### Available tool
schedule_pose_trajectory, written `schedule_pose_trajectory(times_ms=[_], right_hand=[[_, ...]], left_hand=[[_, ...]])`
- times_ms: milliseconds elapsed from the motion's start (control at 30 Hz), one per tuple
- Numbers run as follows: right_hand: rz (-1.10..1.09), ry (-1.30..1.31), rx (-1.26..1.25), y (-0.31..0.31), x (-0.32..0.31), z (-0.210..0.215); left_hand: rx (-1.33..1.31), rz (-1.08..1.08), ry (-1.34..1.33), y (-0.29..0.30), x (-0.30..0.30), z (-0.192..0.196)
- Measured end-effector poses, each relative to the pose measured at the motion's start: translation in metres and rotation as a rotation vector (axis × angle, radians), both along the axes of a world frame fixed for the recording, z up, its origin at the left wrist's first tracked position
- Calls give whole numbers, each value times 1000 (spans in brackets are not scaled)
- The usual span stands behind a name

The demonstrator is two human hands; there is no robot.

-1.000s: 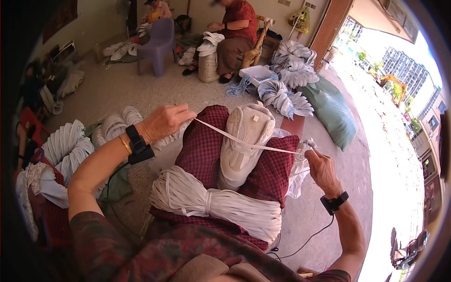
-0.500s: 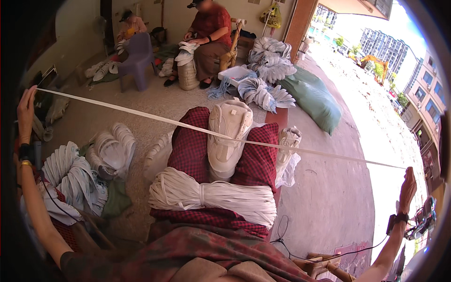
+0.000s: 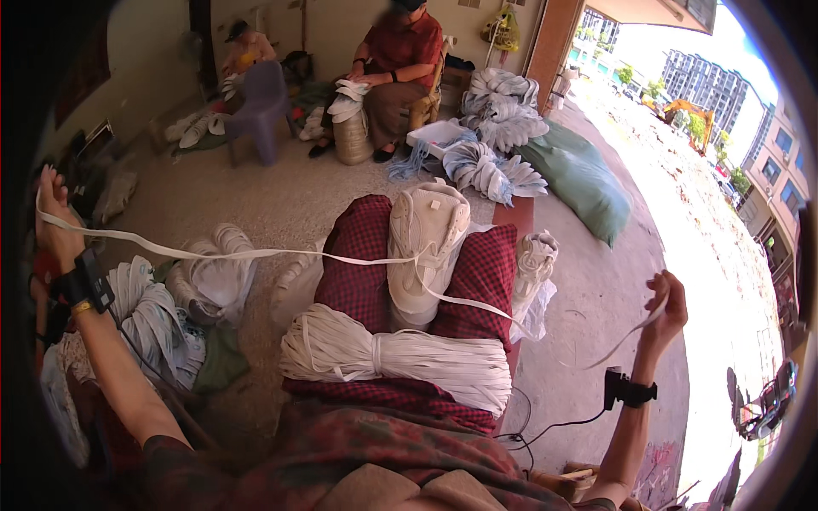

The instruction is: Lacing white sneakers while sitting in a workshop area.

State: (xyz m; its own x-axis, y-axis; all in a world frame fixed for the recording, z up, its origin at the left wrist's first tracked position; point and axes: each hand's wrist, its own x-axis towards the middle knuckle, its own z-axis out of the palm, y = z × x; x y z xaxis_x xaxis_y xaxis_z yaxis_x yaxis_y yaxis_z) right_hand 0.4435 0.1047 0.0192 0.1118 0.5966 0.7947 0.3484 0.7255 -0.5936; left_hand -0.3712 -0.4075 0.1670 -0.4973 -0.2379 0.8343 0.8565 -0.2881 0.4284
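Item: flat white lace (image 3: 256, 253), woven and limp, pinched at one end in my left hand (image 3: 53, 217) out at nine o'clock and at the other in my right hand (image 3: 666, 308) at three o'clock, arms spread wide. Its middle threads through the white sneaker (image 3: 423, 247) lying sole-up on my checked red lap. By my judgement, lacing is under way, evening both ends next; a bundle of white laces (image 3: 400, 362) lies across my thighs at six o'clock.

The concrete floor (image 3: 281, 200) carries white lace bundles (image 3: 153, 315) at near left, and a green sack (image 3: 584, 183) at far right.
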Motion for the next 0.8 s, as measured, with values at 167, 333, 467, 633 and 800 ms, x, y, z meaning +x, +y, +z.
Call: schedule_pose_trajectory(times_ms=[167,333,467,633,800], right_hand=[[771,-19,-485,-26,-167,-41],[787,-316,-459,-16,-236,-62],[782,-340,-500,-15,-240,-59],[778,-263,-534,-12,-237,-62],[694,-399,-412,-30,-248,-44]], left_hand=[[-313,-442,-328,251,237,-93],[-658,-752,-149,341,322,-177],[-695,-916,-153,369,351,-208],[-740,-973,-184,375,358,-224],[-726,-963,-239,368,354,-229]])
